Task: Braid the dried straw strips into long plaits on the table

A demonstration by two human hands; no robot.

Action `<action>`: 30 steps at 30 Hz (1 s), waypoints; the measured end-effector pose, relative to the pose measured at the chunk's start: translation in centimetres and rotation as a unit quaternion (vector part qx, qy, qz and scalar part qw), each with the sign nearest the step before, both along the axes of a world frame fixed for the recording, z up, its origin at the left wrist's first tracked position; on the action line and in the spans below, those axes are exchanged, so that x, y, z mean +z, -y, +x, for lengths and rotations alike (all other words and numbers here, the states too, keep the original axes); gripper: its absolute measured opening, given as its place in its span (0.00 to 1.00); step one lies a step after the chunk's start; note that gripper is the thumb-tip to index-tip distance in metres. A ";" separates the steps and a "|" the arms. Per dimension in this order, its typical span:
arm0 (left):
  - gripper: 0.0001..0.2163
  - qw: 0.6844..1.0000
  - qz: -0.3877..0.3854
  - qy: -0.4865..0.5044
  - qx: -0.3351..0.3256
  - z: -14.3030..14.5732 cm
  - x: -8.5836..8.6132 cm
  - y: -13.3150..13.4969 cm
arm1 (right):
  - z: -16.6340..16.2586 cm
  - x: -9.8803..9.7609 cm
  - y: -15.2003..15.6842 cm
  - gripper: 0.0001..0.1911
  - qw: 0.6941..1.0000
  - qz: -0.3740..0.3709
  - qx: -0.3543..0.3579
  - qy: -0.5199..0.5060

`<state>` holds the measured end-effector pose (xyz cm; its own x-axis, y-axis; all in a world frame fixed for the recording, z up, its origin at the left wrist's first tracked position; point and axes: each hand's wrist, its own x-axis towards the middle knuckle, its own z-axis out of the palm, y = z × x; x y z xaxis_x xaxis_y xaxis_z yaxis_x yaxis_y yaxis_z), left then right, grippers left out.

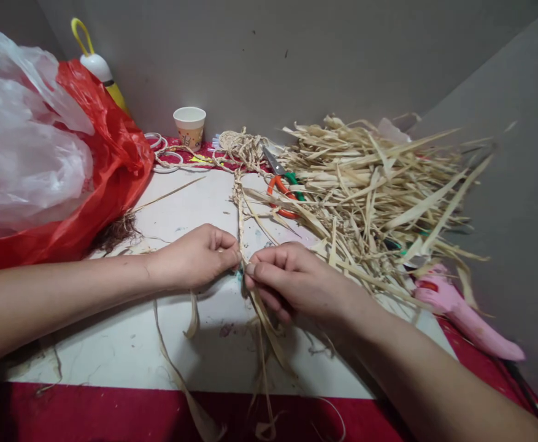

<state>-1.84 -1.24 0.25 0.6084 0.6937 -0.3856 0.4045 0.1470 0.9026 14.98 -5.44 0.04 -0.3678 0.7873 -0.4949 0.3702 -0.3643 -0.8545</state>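
Note:
A thin braid of dried straw (239, 202) runs from a coil at the back of the white board (135, 344) toward me. My left hand (195, 256) and my right hand (291, 279) meet at its near end, fingers pinched on the straw strips. Loose strip ends (269, 344) hang from between my hands over the board's front edge. A big heap of dried straw strips (370, 184) lies just right of my right hand.
Orange-and-green scissors (283, 184) lie partly under the heap. A pink glue gun (462, 313) sits at the right. Red and clear plastic bags (66, 166) fill the left. A paper cup (189, 126), white rings (167, 161) and a yellow-white bottle (98, 67) stand by the wall.

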 end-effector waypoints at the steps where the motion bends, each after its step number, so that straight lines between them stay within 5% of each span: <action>1: 0.11 1.000 -0.003 0.002 0.009 0.1 0.0 0.1 | -0.3 -0.1 0.2 0.09 1.000 -0.025 -0.008 -0.010; 4: 0.10 0.999 -0.027 0.015 0.038 0.4 0.0 0.5 | -1.1 -0.5 0.7 0.08 0.999 -0.021 -0.021 0.022; 6: 0.09 0.997 -0.044 0.024 0.061 0.6 -0.1 0.7 | -1.3 -0.8 0.9 0.09 0.995 0.064 0.002 0.080; 10: 0.10 0.993 -0.057 0.042 0.093 0.9 -0.3 1.0 | -1.2 -1.4 1.2 0.14 0.928 0.285 0.056 0.233; 14: 0.06 0.990 -0.075 0.057 0.106 0.8 -0.3 1.0 | -1.2 -0.8 2.1 0.13 0.885 0.347 0.107 0.290; 17: 0.06 0.990 -0.083 0.059 0.102 0.5 0.2 0.9 | -0.8 0.9 2.4 0.17 0.907 0.333 0.140 0.215; 20: 0.06 0.989 -0.087 0.064 0.097 0.2 0.7 0.7 | 0.0 2.3 1.6 0.21 0.933 0.330 -0.005 0.146; 23: 0.05 0.988 -0.101 0.071 0.089 0.0 0.9 0.6 | 0.5 1.9 0.2 0.15 0.940 0.312 -0.115 0.079; 27: 0.05 0.989 -0.099 0.085 0.069 0.1 0.8 0.3 | 0.3 -0.3 -0.8 0.15 0.988 0.148 -0.045 -0.022; 30: 0.05 0.990 -0.104 0.087 0.050 0.1 0.6 0.2 | 0.1 -1.2 -0.9 0.19 0.996 0.044 -0.005 -0.072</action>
<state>-1.77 -1.46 0.83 0.6108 0.6702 -0.4215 0.2197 0.3680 0.9035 15.11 -4.52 -1.12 -0.4223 0.8288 -0.3671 0.2382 -0.2893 -0.9271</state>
